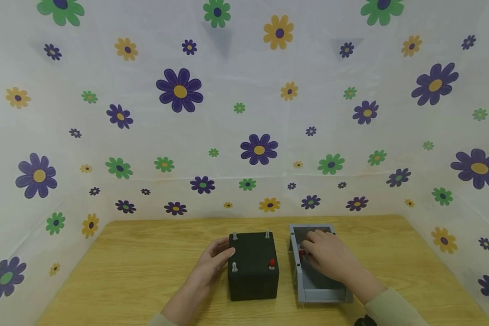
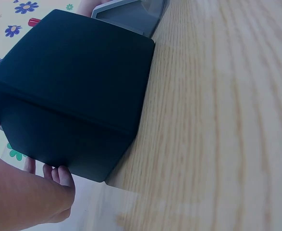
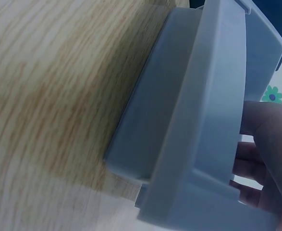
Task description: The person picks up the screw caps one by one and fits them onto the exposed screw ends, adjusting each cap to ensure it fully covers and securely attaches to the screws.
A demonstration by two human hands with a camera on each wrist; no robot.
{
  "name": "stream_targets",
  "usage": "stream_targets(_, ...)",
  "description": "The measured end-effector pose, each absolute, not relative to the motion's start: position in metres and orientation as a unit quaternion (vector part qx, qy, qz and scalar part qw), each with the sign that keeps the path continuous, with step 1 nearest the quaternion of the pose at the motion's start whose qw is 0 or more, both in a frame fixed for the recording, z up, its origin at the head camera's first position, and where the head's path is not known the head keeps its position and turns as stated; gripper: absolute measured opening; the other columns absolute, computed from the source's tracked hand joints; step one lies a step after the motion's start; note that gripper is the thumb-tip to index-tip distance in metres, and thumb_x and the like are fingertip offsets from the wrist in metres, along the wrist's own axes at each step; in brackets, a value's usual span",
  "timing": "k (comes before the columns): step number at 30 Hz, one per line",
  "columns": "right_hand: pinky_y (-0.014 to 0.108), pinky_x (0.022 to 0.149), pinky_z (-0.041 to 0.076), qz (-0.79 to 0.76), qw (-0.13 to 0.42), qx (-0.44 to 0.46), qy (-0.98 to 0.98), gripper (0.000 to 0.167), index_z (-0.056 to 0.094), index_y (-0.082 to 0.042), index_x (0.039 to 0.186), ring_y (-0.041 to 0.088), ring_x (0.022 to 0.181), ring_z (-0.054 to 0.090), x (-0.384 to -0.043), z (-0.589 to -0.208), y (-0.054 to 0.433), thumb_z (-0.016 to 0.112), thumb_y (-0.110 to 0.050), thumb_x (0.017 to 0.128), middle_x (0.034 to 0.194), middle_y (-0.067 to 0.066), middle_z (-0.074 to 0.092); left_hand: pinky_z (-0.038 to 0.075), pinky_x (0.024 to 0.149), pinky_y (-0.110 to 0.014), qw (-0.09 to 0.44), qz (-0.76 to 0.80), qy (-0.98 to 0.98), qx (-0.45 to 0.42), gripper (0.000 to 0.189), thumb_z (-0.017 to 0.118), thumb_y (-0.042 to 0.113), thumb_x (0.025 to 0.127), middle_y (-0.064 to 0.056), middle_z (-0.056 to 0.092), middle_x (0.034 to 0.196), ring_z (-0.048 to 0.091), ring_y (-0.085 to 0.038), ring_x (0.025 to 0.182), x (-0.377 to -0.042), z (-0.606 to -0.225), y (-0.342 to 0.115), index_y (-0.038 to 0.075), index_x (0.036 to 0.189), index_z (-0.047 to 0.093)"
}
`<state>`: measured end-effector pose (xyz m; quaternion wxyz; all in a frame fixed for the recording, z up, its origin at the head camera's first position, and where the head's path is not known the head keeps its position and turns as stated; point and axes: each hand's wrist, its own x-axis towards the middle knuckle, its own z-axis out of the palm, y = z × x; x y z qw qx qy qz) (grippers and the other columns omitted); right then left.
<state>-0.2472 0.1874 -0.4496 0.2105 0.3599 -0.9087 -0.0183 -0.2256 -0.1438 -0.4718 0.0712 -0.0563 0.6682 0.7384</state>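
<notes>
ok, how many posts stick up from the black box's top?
4, one near each corner: far-left post, far-right post, near-left post, near-right red-tipped post. None look hidden in the head view.

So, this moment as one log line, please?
left hand: touching black box | right hand: inside gray bin, by red piece | red cap: on peg

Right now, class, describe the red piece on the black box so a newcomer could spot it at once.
On the wooden table, find the black box beside the left hand. Four posts rise near its top corners; the red piece sits on the near right one. The other three carry no red.
</notes>
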Motion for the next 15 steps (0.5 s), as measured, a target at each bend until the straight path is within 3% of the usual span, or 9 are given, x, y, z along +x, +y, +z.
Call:
stream_targets(9, 0.033, 0.067, 0.055, -0.023, 0.205, 0.354, -0.912, 0.015, 0.073, -0.015, 0.091, 0.016, 0.078, 0.060, -0.2490, -0.4524, 0.1874, 0.086, -0.016, 0.085, 0.087, -0.002, 0.065, 0.036, 0.128, -0.053, 0.073, 0.740, 0.666, -0.060, 0.060, 0.070, 0.016, 0.101, -0.025, 0.046, 0.157, 0.055, -0.030, 0.138, -0.2243, -0.4703, -0.1437, -0.002, 0.153, 0.047)
stream_targets(15, 0.033, 0.066, 0.054, -0.023, 0.210, 0.356, -0.910, 0.017, 0.072, -0.014, 0.090, 0.016, 0.076, 0.057, -0.2516, -0.4549, 0.1881, 0.088, -0.015, 0.083, 0.085, -0.002, 0.062, 0.035, 0.129, -0.054, 0.076, 0.740, 0.666, -0.059, 0.061, 0.069, 0.017, 0.101, -0.026, 0.045, 0.158, 0.053, -0.033, 0.142, -0.2242, -0.4696, -0.1438, -0.002, 0.153, 0.046)
